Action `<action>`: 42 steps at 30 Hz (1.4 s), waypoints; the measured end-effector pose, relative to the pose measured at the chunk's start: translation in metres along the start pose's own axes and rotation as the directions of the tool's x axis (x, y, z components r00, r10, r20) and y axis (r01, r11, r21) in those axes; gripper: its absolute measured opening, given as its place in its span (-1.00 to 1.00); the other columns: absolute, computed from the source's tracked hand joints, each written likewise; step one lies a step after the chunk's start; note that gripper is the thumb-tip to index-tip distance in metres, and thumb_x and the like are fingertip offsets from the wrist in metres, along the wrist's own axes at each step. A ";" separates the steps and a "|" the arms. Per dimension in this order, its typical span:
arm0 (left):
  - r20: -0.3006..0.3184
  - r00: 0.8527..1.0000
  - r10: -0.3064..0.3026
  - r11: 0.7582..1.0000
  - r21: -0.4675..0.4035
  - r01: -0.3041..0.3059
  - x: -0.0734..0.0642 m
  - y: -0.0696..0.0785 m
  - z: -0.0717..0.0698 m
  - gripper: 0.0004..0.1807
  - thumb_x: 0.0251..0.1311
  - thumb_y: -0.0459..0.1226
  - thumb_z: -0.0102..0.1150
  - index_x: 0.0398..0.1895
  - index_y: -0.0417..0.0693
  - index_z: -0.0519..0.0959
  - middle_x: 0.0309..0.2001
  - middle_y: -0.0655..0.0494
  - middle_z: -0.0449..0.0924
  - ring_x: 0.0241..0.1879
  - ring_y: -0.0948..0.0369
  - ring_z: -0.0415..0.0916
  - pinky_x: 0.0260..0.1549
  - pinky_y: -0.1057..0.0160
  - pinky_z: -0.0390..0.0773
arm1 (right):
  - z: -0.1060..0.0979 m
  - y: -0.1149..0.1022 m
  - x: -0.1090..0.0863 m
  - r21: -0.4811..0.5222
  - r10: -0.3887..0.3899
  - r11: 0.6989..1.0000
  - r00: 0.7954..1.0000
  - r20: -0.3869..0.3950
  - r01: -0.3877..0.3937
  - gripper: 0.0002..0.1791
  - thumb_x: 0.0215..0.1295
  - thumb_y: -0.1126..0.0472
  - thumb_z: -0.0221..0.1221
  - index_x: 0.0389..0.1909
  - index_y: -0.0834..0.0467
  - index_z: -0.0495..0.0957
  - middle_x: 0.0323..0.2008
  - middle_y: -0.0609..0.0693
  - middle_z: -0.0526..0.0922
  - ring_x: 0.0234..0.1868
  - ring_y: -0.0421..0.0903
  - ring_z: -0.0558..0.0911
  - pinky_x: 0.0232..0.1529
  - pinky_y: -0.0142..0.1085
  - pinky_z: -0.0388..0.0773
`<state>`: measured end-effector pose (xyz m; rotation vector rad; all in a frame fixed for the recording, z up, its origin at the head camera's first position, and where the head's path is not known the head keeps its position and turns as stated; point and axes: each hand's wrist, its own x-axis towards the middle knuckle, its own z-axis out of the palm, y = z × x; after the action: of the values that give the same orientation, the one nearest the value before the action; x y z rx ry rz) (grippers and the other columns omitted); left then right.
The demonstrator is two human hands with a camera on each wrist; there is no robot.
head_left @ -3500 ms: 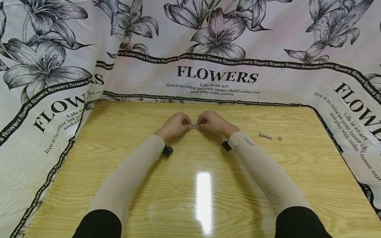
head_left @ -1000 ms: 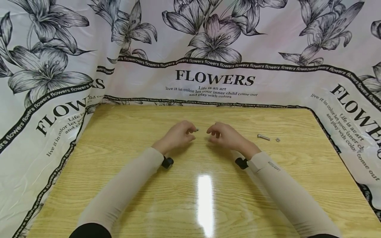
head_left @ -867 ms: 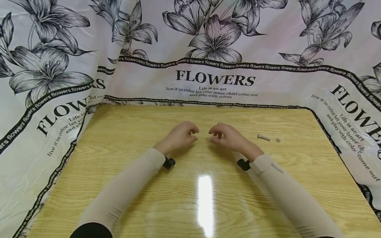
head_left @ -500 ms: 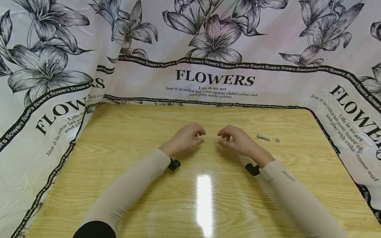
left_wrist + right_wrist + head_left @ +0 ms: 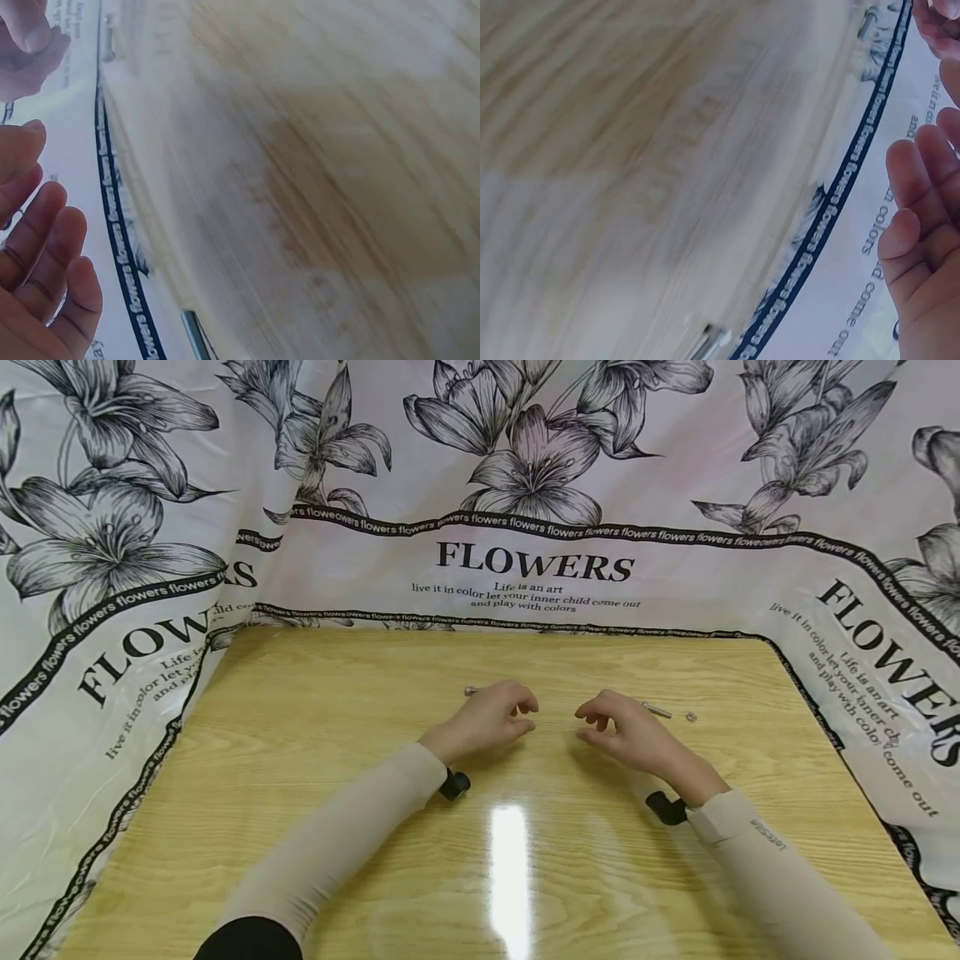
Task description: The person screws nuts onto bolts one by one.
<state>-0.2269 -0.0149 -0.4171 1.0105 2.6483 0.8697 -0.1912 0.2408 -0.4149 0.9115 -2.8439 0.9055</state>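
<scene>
My left hand [image 5: 491, 720] hovers over the middle of the table, fingers loosely bent with nothing between them. Just behind it lies a metal bolt [image 5: 471, 691], only its head end showing past the knuckles in the head view; its shank [image 5: 196, 335] shows at the bottom of the left wrist view. Facing it across a small gap, my right hand [image 5: 630, 735] is likewise relaxed and holds nothing. A second bolt [image 5: 657, 710] lies just beyond the right hand, also seen at the foot of the right wrist view, and a small nut [image 5: 691, 717] sits right of it.
The wood-grain table [image 5: 360, 860] is glossy, with a bright reflection near its front. A white flower-printed cloth [image 5: 337, 564] stands up along the back and both sides. A black wrist camera [image 5: 666, 808] hangs under each wrist.
Earlier, both hands pinched a bolt together at the back middle. They have since let go, drawn apart and moved right and nearer me; the bolt now lies behind the left hand.
</scene>
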 end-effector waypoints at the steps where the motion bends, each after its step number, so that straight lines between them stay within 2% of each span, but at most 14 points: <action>1: 0.002 1.000 0.006 1.000 0.003 -0.006 0.001 0.002 0.001 -0.71 0.25 -0.18 0.22 0.00 -0.07 0.58 -0.09 0.11 0.55 -0.11 0.26 0.45 -0.11 0.33 0.46 | -0.001 0.001 -0.003 -0.001 0.003 1.000 1.000 -0.004 -0.003 -0.76 0.22 0.23 0.29 -0.11 0.21 0.61 -0.26 0.05 0.59 -0.30 -0.11 0.52 -0.30 -0.10 0.50; 10: 0.035 0.997 0.065 0.997 0.030 -0.066 0.014 0.016 0.011 -0.71 0.25 -0.19 0.22 0.00 -0.09 0.58 -0.06 0.09 0.57 -0.10 0.25 0.46 -0.14 0.36 0.46 | -0.014 0.012 -0.027 -0.058 -0.018 0.998 0.998 -0.068 0.014 -0.78 0.19 0.25 0.31 -0.13 0.16 0.61 -0.27 -0.01 0.61 -0.33 -0.16 0.51 -0.40 -0.25 0.43; 22: 0.052 0.992 0.115 0.992 0.050 -0.118 0.032 0.032 0.026 -0.70 0.27 -0.17 0.21 0.01 -0.06 0.57 -0.08 0.15 0.55 -0.10 0.26 0.47 -0.17 0.39 0.44 | -0.031 0.022 -0.053 -0.092 0.006 0.996 0.994 -0.108 -0.016 -0.77 0.16 0.31 0.32 -0.15 0.08 0.60 -0.29 -0.07 0.58 -0.36 -0.18 0.49 -0.41 -0.26 0.39; 34: 0.059 0.993 0.106 0.990 0.085 -0.111 0.046 0.041 0.035 -0.70 0.29 -0.15 0.18 0.04 -0.01 0.55 -0.12 0.22 0.48 -0.14 0.31 0.43 -0.19 0.41 0.41 | -0.043 0.043 -0.074 -0.130 0.013 0.991 0.984 -0.178 -0.037 -0.71 0.09 0.38 0.35 -0.15 0.12 0.61 -0.31 -0.09 0.59 -0.39 -0.23 0.47 -0.42 -0.37 0.32; 42: 0.070 0.993 0.090 0.993 0.068 -0.095 0.056 0.046 0.040 -0.71 0.30 -0.15 0.17 0.04 0.00 0.55 -0.09 0.18 0.51 -0.16 0.34 0.40 -0.18 0.40 0.41 | -0.053 0.050 -0.084 -0.139 0.034 0.988 0.980 -0.197 -0.062 -0.72 0.10 0.38 0.34 -0.14 0.16 0.61 -0.30 -0.02 0.59 -0.39 -0.31 0.44 -0.41 -0.41 0.32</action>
<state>-0.2296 0.0683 -0.4205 1.1669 2.6111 0.7500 -0.1565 0.3460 -0.4130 0.7005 -2.7317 0.7353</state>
